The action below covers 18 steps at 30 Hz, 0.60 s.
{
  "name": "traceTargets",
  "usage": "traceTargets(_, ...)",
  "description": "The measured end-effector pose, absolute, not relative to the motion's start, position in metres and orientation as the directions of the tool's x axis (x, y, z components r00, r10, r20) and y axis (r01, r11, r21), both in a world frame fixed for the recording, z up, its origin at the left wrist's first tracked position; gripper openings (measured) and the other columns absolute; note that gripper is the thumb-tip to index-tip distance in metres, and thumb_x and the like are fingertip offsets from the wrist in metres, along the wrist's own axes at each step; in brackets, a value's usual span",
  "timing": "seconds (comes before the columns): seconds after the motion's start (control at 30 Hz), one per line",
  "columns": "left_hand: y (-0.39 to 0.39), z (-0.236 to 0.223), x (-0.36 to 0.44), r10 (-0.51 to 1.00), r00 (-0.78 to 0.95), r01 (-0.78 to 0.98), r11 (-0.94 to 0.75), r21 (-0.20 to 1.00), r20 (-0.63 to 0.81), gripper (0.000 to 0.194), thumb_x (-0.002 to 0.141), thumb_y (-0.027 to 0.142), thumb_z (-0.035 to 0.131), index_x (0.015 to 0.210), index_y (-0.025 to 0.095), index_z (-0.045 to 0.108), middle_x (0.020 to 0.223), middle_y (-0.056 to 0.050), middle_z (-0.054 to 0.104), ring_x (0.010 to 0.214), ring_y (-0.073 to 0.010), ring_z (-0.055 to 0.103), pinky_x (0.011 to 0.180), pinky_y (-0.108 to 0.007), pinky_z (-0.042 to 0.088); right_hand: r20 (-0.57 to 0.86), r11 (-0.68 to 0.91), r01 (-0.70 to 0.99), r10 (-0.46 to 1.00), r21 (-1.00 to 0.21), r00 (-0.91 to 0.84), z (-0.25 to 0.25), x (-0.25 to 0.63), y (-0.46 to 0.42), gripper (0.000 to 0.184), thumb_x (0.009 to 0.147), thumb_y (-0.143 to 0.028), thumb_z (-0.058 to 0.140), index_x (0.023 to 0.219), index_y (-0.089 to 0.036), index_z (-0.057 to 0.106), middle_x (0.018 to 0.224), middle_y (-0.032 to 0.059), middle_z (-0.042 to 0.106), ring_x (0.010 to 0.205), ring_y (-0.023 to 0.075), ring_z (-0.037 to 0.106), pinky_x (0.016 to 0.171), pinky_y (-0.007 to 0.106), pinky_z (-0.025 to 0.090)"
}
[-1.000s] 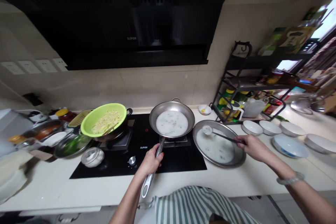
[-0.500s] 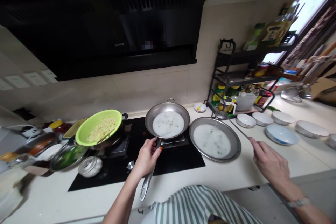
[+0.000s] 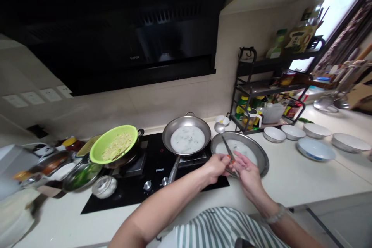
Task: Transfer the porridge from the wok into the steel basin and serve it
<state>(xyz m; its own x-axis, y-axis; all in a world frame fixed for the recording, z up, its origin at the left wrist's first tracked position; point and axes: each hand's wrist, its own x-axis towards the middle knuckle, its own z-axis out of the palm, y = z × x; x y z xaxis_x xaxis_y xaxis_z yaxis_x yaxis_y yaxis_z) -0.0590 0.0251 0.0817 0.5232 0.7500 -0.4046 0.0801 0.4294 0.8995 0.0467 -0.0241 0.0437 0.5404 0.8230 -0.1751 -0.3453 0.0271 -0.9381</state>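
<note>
My right hand [image 3: 247,170] holds a metal ladle [image 3: 226,143] by its handle, with the bowl up by the small white dish. My left hand [image 3: 215,167] is closed, its fingertips pinching the same handle beside the right fingers. Both hands are above the near side of a shallow metal pan [image 3: 263,159], which stands on the counter with white liquid and bits of green in it. To its left, a long-handled frying pan [image 3: 166,133] on the cooktop contains similar white liquid. Neither hand is on that pan's handle.
Left on the cooktop, a green basin [image 3: 97,149] of pale shreds rests over a dark pot. A glass jar [image 3: 104,186] stands near the front. Right of the pans are a spice rack [image 3: 252,93], several white bowls [image 3: 274,134] and a bluish dish [image 3: 315,149]. A range hood [image 3: 139,75] hangs above.
My left hand has let go of the frying pan's handle and moved right to the ladle. My right hand has brought the ladle leftward over the shallow pan.
</note>
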Motion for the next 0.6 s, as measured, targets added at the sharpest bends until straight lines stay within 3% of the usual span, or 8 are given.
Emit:
traceTargets(0.1,0.029,0.082,-0.045,0.836,0.355,-0.108,0.481,0.870,-0.418,0.017,0.088,0.019,0.053,0.072,0.017,0.047,0.058,0.005,0.049,0.046,-0.0057,0.043,0.050,-0.018,0.038,-0.102,0.093,-0.337,0.850,-0.937,0.517,0.053,0.018,-0.015,0.057,0.057,-0.033,0.077,0.110,-0.018,0.064,0.107,0.0121,0.070,0.096,0.0244,0.065,0.080,0.034,0.053)
traceTargets(0.2,0.040,0.085,-0.057,0.876,0.235,-0.147,0.460,0.876,-0.421,0.017,0.089,0.012,0.047,0.073,0.017,0.045,0.059,0.004,0.051,0.046,-0.0059,0.047,0.050,-0.017,0.039,-0.036,0.077,-0.266,0.917,-0.961,0.397,0.058,0.007,-0.013,0.057,0.061,-0.037,0.075,0.113,-0.017,0.062,0.103,0.0124,0.071,0.093,0.0237,0.066,0.074,0.033,0.053)
traceTargets(0.27,0.054,0.089,-0.077,0.877,0.211,-0.010,0.444,0.896,-0.432,0.016,0.092,0.011,0.038,0.079,0.017,0.045,0.062,0.004,0.053,0.045,-0.0061,0.049,0.050,-0.018,0.041,-0.040,0.031,-0.221,0.949,-0.975,0.311,0.059,0.009,-0.017,0.059,0.063,-0.039,0.073,0.115,-0.015,0.061,0.093,0.0100,0.071,0.079,0.0206,0.066,0.063,0.030,0.052)
traceTargets(0.33,0.073,0.096,-0.105,0.907,0.162,0.289,0.333,0.897,-0.389,0.018,0.096,0.012,0.031,0.087,0.018,0.046,0.061,0.005,0.051,0.042,-0.0052,0.046,0.048,-0.017,0.040,-0.078,-0.022,-0.195,0.955,-0.981,0.287,0.057,0.016,-0.023,0.057,0.063,-0.038,0.072,0.114,-0.014,0.062,0.085,0.0075,0.071,0.067,0.0172,0.063,0.054,0.028,0.049)
traceTargets(0.43,0.105,0.105,-0.152,0.925,0.104,0.452,0.283,0.846,-0.366,0.013,0.094,0.011,0.039,0.090,0.016,0.050,0.054,0.008,0.044,0.037,-0.0043,0.035,0.042,-0.016,0.031,-0.156,-0.100,-0.185,0.935,-0.978,0.319,0.051,0.034,-0.035,0.050,0.059,-0.034,0.072,0.104,-0.013,0.065,0.080,0.0064,0.070,0.060,0.0149,0.060,0.050,0.026,0.045)
traceTargets(0.6,0.145,0.109,-0.206,0.908,0.048,0.704,0.265,0.660,-0.415,0.014,0.075,-0.002,0.057,0.071,0.011,0.059,0.043,0.005,0.044,0.039,-0.0082,0.039,0.041,-0.020,0.029,-0.231,-0.160,-0.200,0.884,-0.967,0.407,0.041,0.057,-0.049,0.043,0.054,-0.032,0.071,0.093,-0.014,0.067,0.076,0.0075,0.071,0.058,0.0149,0.058,0.049,0.026,0.043)
